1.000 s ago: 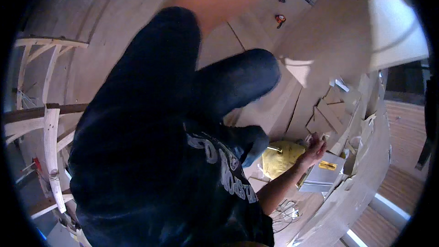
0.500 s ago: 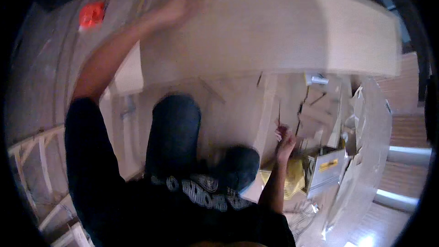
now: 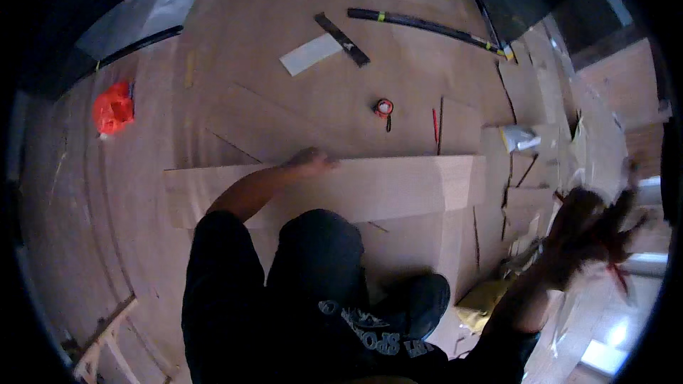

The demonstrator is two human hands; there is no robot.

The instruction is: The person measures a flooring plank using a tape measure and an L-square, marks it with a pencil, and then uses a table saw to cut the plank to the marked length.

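A long, light-brown wooden board (image 3: 384, 188) lies across in front of my knees. My left hand (image 3: 313, 161) is closed over its far edge, left of the middle; part of the fingers is hidden behind that edge. Off to the right, my right hand (image 3: 594, 231) is raised and blurred by motion. Bits of red show on both sides of it, so it seems to hold a thin red thing whose kind I cannot make out. Past the board lie a small round red-and-black thing, likely a tape measure (image 3: 384, 107), and a thin red stick (image 3: 435, 126).
An orange-red plastic bag (image 3: 114, 108) lies at left. Farther off are a dark strip (image 3: 343, 40), a white strip (image 3: 310, 55) and a long black bar (image 3: 427, 27). A yellow bag (image 3: 484, 304) sits near my right forearm; a wooden frame (image 3: 107, 338) stands at lower left.
The board has come down from close before the camera, my left hand still on it. My right hand has moved from beside the yellow bag out to the right and upward.
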